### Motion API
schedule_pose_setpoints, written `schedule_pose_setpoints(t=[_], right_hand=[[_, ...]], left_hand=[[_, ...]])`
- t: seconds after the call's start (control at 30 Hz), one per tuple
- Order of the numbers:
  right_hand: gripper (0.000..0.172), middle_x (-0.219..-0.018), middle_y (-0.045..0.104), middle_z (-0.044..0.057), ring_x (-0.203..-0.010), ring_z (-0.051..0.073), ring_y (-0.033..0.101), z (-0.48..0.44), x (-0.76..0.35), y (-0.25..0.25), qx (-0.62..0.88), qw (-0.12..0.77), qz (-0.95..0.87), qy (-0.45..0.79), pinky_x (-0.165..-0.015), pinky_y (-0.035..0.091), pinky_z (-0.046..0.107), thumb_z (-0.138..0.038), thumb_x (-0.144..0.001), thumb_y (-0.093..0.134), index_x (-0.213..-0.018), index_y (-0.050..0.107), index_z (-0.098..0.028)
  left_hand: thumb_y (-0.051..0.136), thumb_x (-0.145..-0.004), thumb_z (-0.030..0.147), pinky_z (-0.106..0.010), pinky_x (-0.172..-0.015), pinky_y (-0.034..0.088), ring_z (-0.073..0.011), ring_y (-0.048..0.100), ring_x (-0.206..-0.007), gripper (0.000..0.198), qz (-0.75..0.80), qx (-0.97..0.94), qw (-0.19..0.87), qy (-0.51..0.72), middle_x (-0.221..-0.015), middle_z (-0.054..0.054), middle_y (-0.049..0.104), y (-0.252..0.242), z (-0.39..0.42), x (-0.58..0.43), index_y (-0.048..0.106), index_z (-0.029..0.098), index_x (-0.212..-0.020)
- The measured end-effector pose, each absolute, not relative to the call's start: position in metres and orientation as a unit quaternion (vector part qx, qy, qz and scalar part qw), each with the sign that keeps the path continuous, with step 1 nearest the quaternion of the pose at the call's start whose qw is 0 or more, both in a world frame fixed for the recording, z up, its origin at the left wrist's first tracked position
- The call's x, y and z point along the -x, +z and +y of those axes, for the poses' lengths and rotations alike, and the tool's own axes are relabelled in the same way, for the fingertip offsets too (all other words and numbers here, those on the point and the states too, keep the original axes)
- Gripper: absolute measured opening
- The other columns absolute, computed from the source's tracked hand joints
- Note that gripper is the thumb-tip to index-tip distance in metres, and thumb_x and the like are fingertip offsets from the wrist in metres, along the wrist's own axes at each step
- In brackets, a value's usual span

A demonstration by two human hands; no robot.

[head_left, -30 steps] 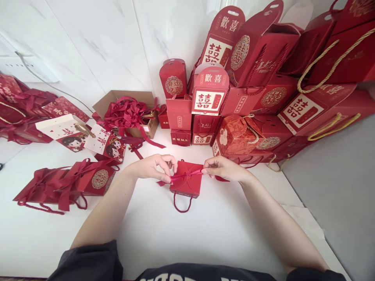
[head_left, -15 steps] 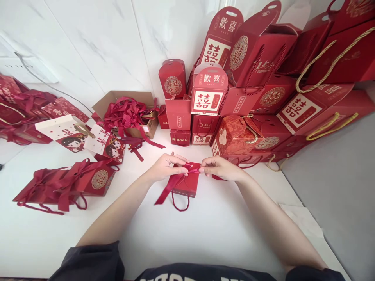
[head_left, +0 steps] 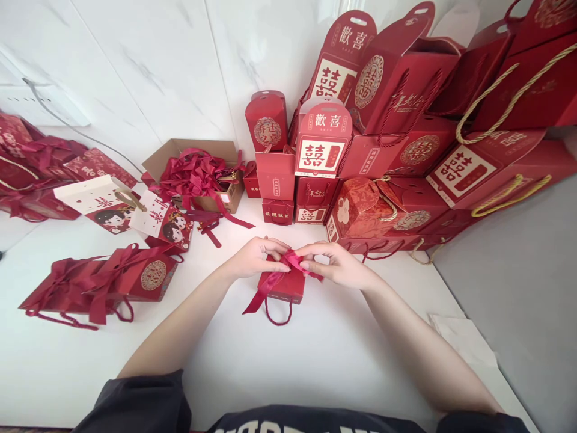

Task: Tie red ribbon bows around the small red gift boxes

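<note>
A small red gift box (head_left: 288, 288) lies on the white table in front of me, its dark red cord handle (head_left: 278, 323) looping toward my body. Across its top runs a crimson ribbon (head_left: 261, 294), with one tail hanging off the left side. My left hand (head_left: 259, 258) pinches the ribbon at the box's upper left. From the other side, my right hand (head_left: 336, 263) grips a fold of the same ribbon between thumb and forefinger, close to the left fingertips. The fingers partly hide where the ribbon crosses.
A cardboard box (head_left: 234, 195) full of loose ribbons stands behind to the left. Finished-looking red boxes with bows (head_left: 103, 282) lie at left, near white printed boxes (head_left: 101, 207). Stacked red gift boxes (head_left: 401, 90) fill the back right, by a grey panel (head_left: 518, 240).
My right hand has moved left toward my left hand, bringing its ribbon into a raised fold over the box. My left hand stays nearly in place.
</note>
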State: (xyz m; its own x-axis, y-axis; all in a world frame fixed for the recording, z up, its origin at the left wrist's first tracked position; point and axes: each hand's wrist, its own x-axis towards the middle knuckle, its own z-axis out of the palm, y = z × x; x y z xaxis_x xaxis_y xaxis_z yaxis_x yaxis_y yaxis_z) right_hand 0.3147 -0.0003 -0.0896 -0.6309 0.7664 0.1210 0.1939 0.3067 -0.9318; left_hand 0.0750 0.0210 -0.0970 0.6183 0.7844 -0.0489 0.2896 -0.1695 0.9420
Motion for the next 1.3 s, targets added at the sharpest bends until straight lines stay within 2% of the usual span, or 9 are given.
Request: schedule_pose_setpoints(t=[0.17,0.3,0.43,0.5,0.6,0.73,1.0,1.2,1.3], right_hand=[[0.023,-0.093,0.072,0.001,-0.07,0.014,0.06,-0.005,-0.3,-0.095,0.312,0.29,-0.832,0.356,-0.096,0.032,0.039,-0.029,-0.095,0.053,-0.113,0.066,-0.028],[0.023,-0.085,0.07,0.0,-0.064,0.012,0.057,-0.008,-0.296,-0.095,0.309,0.277,-0.857,0.306,-0.093,0.032,0.038,-0.023,-0.095,0.05,-0.115,0.062,-0.026],[0.021,-0.076,0.062,-0.002,-0.069,0.015,0.056,-0.011,-0.293,-0.098,0.361,0.328,-0.827,0.278,-0.089,0.036,0.036,-0.025,-0.093,0.053,-0.114,0.055,-0.022],[0.016,-0.083,0.062,0.002,-0.08,0.018,0.057,-0.011,-0.292,-0.103,0.404,0.366,-0.791,0.277,-0.088,0.038,0.036,-0.031,-0.093,0.054,-0.106,0.056,-0.022],[0.017,-0.091,0.062,0.005,-0.093,0.021,0.056,-0.01,-0.291,-0.111,0.437,0.378,-0.765,0.285,-0.088,0.039,0.037,-0.037,-0.094,0.053,-0.091,0.062,-0.022],[0.014,-0.094,0.061,0.004,-0.098,0.023,0.055,-0.01,-0.29,-0.115,0.433,0.388,-0.759,0.292,-0.093,0.038,0.04,-0.036,-0.091,0.059,-0.088,0.065,-0.024],[0.011,-0.096,0.064,0.006,-0.094,0.021,0.059,-0.011,-0.287,-0.113,0.357,0.441,-0.744,0.353,-0.089,0.045,0.037,-0.033,-0.092,0.057,-0.092,0.062,-0.023],[0.006,-0.09,0.069,0.002,-0.086,0.019,0.062,-0.01,-0.285,-0.122,0.363,0.435,-0.754,0.333,-0.107,0.032,0.047,-0.028,-0.091,0.058,-0.09,0.062,-0.024],[0.008,-0.093,0.068,0.003,-0.089,0.02,0.062,-0.012,-0.284,-0.121,0.365,0.431,-0.747,0.351,-0.1,0.039,0.043,-0.03,-0.091,0.058,-0.093,0.062,-0.023]], left_hand=[[0.078,-0.071,0.028,-0.035,-0.1,0.042,-0.0211,0.061,-0.104,0.024,0.339,-0.762,0.498,0.237,-0.107,-0.007,0.07,-0.093,0.018,-0.077,0.075,0.018,-0.092],[0.076,-0.074,0.033,-0.034,-0.097,0.044,-0.0214,0.062,-0.103,0.024,0.333,-0.768,0.495,0.231,-0.106,-0.007,0.07,-0.091,0.017,-0.077,0.075,0.019,-0.093],[0.064,-0.085,0.037,-0.032,-0.097,0.043,-0.021,0.062,-0.103,0.024,0.357,-0.762,0.48,0.248,-0.096,-0.008,0.071,-0.093,0.017,-0.078,0.076,0.017,-0.078],[0.065,-0.085,0.036,-0.033,-0.099,0.043,-0.0206,0.063,-0.102,0.023,0.359,-0.756,0.484,0.256,-0.097,-0.008,0.071,-0.096,0.016,-0.079,0.074,0.017,-0.078],[0.069,-0.081,0.036,-0.034,-0.086,0.05,-0.0178,0.069,-0.084,0.022,0.356,-0.708,0.548,0.267,-0.102,-0.008,0.069,-0.099,0.014,-0.08,0.062,0.015,-0.084],[0.07,-0.079,0.036,-0.03,-0.075,0.052,-0.0164,0.069,-0.079,0.031,0.363,-0.685,0.573,0.265,-0.106,-0.009,0.068,-0.098,0.012,-0.08,0.048,0.016,-0.081],[0.064,-0.085,0.036,-0.027,-0.075,0.05,-0.015,0.066,-0.084,0.026,0.345,-0.691,0.583,0.252,-0.107,-0.01,0.066,-0.097,0.017,-0.074,0.048,0.015,-0.082],[0.062,-0.087,0.035,-0.035,-0.083,0.052,-0.0195,0.069,-0.09,0.024,0.325,-0.682,0.611,0.236,-0.111,-0.012,0.065,-0.096,0.016,-0.074,0.048,0.016,-0.084],[0.063,-0.086,0.035,-0.034,-0.084,0.051,-0.0179,0.068,-0.088,0.024,0.34,-0.707,0.577,0.226,-0.101,-0.009,0.067,-0.093,0.015,-0.074,0.047,0.016,-0.082]])
